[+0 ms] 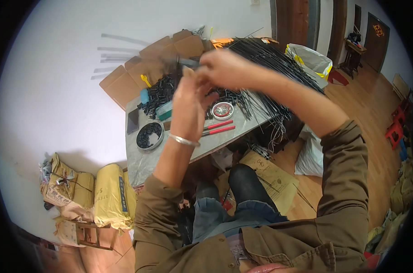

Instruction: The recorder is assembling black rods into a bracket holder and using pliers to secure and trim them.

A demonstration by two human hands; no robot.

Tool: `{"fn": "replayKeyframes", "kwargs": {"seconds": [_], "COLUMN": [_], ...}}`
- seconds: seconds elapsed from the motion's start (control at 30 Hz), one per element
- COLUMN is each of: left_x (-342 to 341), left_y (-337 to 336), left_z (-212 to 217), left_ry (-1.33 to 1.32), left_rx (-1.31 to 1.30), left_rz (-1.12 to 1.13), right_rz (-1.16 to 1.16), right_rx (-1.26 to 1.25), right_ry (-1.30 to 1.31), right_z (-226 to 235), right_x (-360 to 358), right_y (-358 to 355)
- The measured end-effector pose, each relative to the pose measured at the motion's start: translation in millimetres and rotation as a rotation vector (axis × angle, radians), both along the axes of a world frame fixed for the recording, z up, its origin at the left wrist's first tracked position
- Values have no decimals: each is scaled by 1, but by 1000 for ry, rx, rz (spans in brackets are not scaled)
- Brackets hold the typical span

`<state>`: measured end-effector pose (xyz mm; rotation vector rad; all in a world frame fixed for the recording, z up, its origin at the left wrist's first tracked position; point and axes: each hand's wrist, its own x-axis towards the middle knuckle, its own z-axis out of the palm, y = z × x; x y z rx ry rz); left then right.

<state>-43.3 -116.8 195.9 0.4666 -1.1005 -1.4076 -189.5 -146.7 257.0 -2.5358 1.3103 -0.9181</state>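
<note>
Both hands are raised over the table and blurred by motion, close together at the middle. My left hand, with a silvery bangle at its wrist, points upward; its fingertips are smeared. From the right, my right hand reaches across with its fingers bent together beside the left fingertips. A blurred dark grey piece shows at the fingers, too smeared to name. Behind and below lies a heap of short black pieces. To the right is a big bundle of long thin black rods.
On the table are a phone, a round dish of small black parts, red-handled tools and a small round dish of tiny parts. Cardboard stands behind. Yellow sacks are at left; a white sack is right.
</note>
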Motion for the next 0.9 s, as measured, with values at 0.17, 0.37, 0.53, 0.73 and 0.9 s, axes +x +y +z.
{"fn": "replayKeyframes", "kwargs": {"seconds": [0.17,0.37,0.53,0.73,0.9], "left_x": [25,58,75,119,118], "left_y": [-23,-16,-30,-62,-81], "left_z": [-7,50,14,-35,-2], "left_ry": [135,7,-249,-43,7], "left_rx": [23,-235,-268,2,-22], "left_rz": [270,352,506,458,159], "right_rz": [260,370,226,249,493], "right_rx": [394,227,140,434,947], "right_ry": [-413,-743,-757,-661,-867], "right_z": [-100,-137,-195,-236,-153], "right_x": [26,92,139,151,103], "right_y": [42,9,-32,-23,29]}}
